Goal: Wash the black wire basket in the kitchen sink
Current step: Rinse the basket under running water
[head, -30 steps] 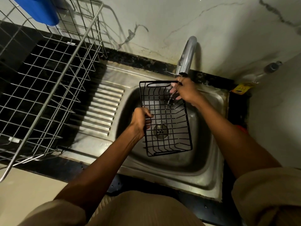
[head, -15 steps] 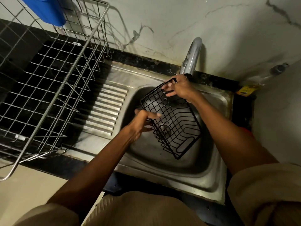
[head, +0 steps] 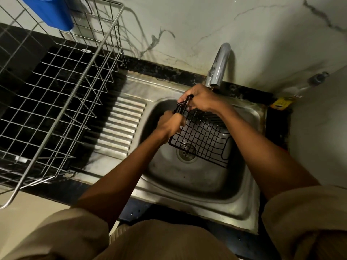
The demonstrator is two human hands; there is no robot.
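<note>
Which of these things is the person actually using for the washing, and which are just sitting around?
In use:
black wire basket, gripped by left hand and right hand
sink
tap

Lying about:
steel dish rack
blue container
yellow packet

Black wire basket (head: 204, 136) tilted over sink (head: 187, 184)

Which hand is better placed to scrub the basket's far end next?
Probably the right hand: it grips the top corner of the black wire basket by the tap, while the left hand holds the side edge, steadying it.
</note>
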